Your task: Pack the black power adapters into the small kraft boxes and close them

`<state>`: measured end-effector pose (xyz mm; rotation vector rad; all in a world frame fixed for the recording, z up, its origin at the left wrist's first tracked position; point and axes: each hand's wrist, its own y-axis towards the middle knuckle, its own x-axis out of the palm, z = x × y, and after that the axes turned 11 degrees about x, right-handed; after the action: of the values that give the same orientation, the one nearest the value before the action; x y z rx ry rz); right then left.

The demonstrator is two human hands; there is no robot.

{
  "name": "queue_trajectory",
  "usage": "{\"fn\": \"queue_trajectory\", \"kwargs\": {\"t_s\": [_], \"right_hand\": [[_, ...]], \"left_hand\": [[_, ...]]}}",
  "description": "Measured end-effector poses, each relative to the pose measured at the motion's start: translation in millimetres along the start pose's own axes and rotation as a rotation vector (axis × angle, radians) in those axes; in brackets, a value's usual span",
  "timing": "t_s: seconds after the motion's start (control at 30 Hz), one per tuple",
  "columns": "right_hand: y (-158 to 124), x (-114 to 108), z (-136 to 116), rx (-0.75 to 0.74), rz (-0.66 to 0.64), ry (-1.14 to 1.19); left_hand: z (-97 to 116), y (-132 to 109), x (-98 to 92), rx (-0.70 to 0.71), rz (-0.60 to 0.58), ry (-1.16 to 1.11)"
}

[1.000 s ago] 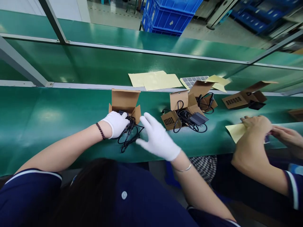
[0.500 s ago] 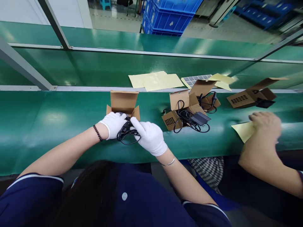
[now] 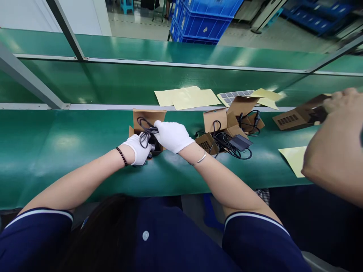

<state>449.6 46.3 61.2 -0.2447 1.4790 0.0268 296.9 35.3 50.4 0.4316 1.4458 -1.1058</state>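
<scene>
Both my hands wear white gloves. My left hand [image 3: 138,149] is closed around the dark adapter end of a black cable at the mouth of a small open cardboard box [image 3: 149,115] on the green belt [image 3: 70,139]. My right hand [image 3: 172,135] pinches the coiled black cable [image 3: 145,132] and holds it over the box opening. The adapter itself is mostly hidden by my fingers.
Two more open boxes with black cables and adapters [image 3: 229,138] lie to the right. Yellow paper sheets [image 3: 187,97] rest on the belt rail. A co-worker's bare hand [image 3: 337,151] reaches toward another box [image 3: 300,113] at far right. A yellow sheet [image 3: 295,159] lies near the belt edge. Blue crates [image 3: 204,19] stand behind.
My right hand gathered the loose cable into a coil and lifted it up over the box. The co-worker's hand left the yellow sheet and rose toward the far-right box.
</scene>
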Motion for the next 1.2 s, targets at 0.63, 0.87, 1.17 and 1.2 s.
{"fn": "queue_trajectory", "kwargs": {"t_s": [0.63, 0.87, 1.17, 1.2], "right_hand": [[18, 21, -33, -0.055, -0.32, -0.072], [-11, 34, -8, -0.058, 0.02, 0.029], [-2, 21, -7, -0.155, -0.025, 0.08], [-1, 20, -7, -0.164, -0.05, 0.078]], "left_hand": [[13, -37, 37.0, -0.027, 0.403, 0.111], [-6, -29, 30.5, 0.044, 0.368, 0.175], [-16, -19, 21.1, 0.225, 0.232, 0.11], [-19, -23, 21.7, 0.245, 0.245, 0.085]]}}
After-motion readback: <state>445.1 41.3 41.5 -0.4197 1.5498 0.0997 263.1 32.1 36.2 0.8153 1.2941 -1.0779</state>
